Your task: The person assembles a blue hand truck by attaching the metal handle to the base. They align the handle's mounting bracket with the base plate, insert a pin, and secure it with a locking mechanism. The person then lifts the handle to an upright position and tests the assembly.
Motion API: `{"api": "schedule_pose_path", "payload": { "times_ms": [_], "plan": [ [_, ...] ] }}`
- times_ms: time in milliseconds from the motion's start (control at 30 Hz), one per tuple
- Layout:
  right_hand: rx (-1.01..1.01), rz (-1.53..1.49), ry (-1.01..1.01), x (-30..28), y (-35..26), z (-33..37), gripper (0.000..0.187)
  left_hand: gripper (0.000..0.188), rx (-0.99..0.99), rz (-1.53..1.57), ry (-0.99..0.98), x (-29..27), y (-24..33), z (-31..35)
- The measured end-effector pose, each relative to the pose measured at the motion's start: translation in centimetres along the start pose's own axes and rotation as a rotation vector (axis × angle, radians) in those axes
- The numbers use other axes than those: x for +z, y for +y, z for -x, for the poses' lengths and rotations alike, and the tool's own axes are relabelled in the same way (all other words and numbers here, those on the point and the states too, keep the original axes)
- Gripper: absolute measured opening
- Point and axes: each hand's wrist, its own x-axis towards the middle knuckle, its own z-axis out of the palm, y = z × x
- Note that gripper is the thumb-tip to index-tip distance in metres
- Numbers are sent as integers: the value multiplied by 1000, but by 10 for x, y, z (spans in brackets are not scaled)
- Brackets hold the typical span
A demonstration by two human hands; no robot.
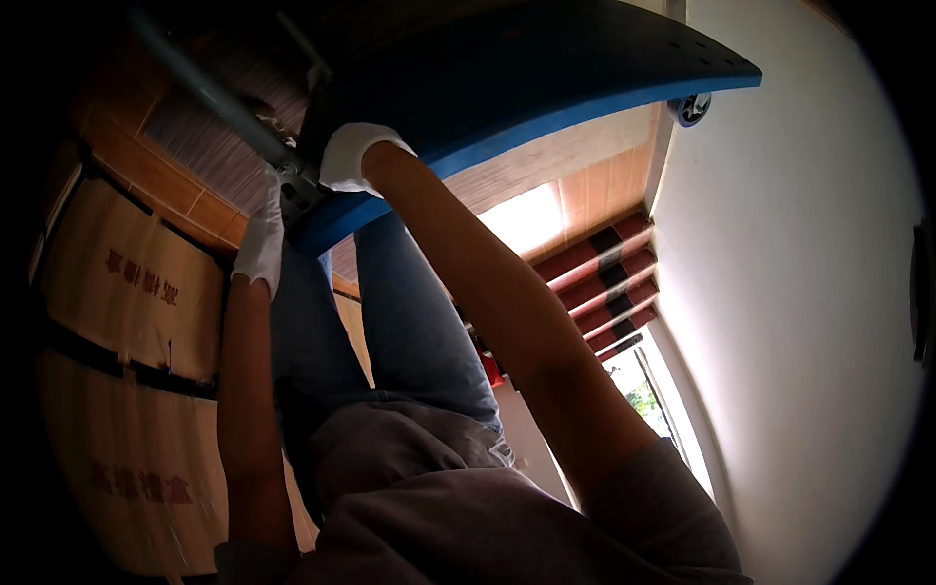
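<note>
A platform cart point(585, 73) has a broad dark deck with a bright blue, curving edge and small dark slots near its right end. Beneath that end, a spoked caster wheel point(690, 109) shows near the tiled floor's point(604, 190) right edge. A grey metal handle tube point(210, 93) slants up-left from a hinge bracket point(300, 187) by the deck's left corner.

Head-worn left fisheye view, facing downward, close range

The floor of orange-brown rectangular tiles point(175, 187) is kinda broken up by a grey streaky section point(210, 132).
</note>
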Motion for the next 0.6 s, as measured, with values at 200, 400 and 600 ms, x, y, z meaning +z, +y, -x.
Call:
{"api": "schedule_pose_path", "payload": {
  "times_ms": [200, 400, 600],
  "plan": [
    [-218, 250, -99, 25, 18, -38, 27, 56, 29, -61, 7, 2, -10, -8],
    [-76, -35, -19, 20, 21, -32, 30, 58, 187, -291, 95, 3, -18, -6],
    [-2, -139, 49, -3, 19, 3, 33, 58, -127, 1120, -317, 10, -55, -46]
  ]
}}
